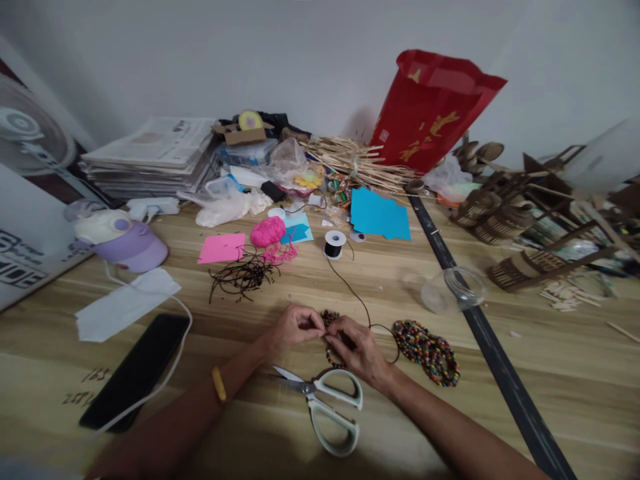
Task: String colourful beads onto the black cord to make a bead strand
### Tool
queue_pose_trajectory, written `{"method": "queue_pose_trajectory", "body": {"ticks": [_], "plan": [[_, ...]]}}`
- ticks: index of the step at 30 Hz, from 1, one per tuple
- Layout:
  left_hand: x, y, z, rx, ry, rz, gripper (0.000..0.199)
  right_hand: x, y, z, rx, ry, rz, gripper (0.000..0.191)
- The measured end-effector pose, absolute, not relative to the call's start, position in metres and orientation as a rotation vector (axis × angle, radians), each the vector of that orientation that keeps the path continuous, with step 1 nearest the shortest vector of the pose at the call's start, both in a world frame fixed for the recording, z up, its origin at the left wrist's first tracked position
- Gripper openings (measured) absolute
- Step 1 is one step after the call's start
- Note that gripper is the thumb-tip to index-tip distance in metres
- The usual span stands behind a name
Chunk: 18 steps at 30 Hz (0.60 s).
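Observation:
My left hand [299,327] and my right hand [356,343] meet fingertip to fingertip, both closed in a pinch. Thin black cord [356,293] runs from a white spool [335,244] and loops beside my right hand to where the fingers hold it; the exact pinch is too small to see clearly. A string of dark, multicoloured beads [334,358] lies under and around my right fingers, partly hidden. Just below the hands, scissors with pale handles [325,403] rest on the table, blades a little apart. Right of them lies a coil of multicoloured bead strings [427,353].
Cut black cords [243,275], pink yarn [268,231] and blue paper [381,213] lie beyond the hands. A phone [135,373] with a white cable is at left. A clear round lid [453,291] and brown woven pieces [525,267] stand right, behind a black strip [480,327].

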State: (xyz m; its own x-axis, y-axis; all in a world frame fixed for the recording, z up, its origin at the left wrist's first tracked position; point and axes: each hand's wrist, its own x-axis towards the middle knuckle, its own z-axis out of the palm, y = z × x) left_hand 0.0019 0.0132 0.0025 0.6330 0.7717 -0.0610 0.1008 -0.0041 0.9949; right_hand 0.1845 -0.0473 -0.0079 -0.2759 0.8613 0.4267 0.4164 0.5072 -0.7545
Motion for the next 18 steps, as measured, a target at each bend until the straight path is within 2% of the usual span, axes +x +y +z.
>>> {"method": "queue_pose_trajectory", "body": {"ticks": [5,10,18], "plan": [[0.0029,0.013,0.0022,1.546,0.797,0.647,0.006,0.1851,-0.0463,-0.006,-1.069,-1.912,0.663,0.009],[0.0047,0.0142,0.002,1.6,0.859,0.718,0.015,0.1856,-0.0466,-0.0043,-1.088,-1.913,0.631,0.012],[0.0027,0.0162,0.0049,2.077,1.008,0.695,0.012,0.185,-0.0473,-0.0021,-1.173,-1.825,0.636,0.012]]}}
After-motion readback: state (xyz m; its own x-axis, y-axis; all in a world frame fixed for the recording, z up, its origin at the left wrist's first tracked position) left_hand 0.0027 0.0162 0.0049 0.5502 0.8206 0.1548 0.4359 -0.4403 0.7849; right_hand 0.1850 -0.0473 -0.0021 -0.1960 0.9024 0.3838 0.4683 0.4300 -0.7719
